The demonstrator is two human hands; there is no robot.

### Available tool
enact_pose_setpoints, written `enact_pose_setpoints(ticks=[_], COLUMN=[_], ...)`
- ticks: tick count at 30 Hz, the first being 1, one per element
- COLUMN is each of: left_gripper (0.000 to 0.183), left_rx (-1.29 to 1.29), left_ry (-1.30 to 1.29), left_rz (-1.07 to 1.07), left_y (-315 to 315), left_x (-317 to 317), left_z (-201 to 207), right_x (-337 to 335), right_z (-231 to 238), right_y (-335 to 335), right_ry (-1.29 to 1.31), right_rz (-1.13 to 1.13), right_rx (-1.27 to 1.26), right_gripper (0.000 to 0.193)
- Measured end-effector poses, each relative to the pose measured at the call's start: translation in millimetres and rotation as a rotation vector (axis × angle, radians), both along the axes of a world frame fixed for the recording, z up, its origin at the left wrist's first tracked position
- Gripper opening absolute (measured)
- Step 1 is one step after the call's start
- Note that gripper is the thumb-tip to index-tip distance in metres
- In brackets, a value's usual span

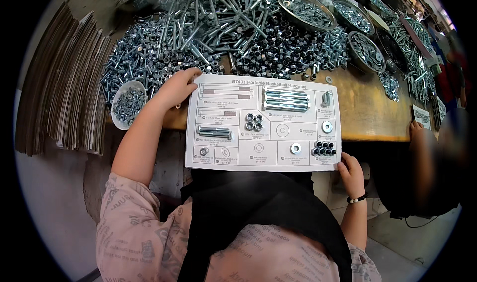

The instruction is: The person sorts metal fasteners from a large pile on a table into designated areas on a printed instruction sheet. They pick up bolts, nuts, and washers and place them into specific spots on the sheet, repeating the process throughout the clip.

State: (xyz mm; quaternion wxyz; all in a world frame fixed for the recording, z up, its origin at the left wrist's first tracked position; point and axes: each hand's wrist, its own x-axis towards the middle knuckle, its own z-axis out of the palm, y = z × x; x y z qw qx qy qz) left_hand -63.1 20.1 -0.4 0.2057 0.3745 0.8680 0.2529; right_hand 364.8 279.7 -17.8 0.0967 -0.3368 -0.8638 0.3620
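A white printed card, divided into boxes with outline drawings, lies at the table's front edge. My left hand has its fingers and thumb at the card's upper left corner, gripping it. At the lower right corner my right hand pinches the edge, its thumb on top and its other fingers partly hidden. On the card rest several long hex bolts, shorter bolts at the left, a small bolt, silver nuts, black-topped nuts and washers.
Heaped bolts and loose nuts cover the wooden table beyond the card. A white bowl of nuts sits left, beside stacked cardboard. Metal bowls stand back right. Another person's hand is at right.
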Motion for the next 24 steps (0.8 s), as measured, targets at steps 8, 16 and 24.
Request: enact_pose_setpoints(ticks=[8, 16, 24], left_gripper=[0.026, 0.029, 0.043], left_rx=[-0.086, 0.017, 0.218], left_ry=[0.153, 0.284, -0.377], left_rz=[0.045, -0.003, 0.103], left_y=[-0.3, -1.1, 52.5], left_x=[3.7, 3.1, 35.5], left_z=[2.9, 4.4, 3.2], right_x=[-11.2, 0.5, 24.7], right_z=[-1.9, -24.3, -33.3], right_y=[-0.2, 0.1, 33.7], right_ry=[0.098, 0.404, 0.809], right_rz=[-0.022, -0.314, -0.566], right_rx=[0.041, -0.669, -0.928], right_gripper=[0.03, 0.032, 0.038])
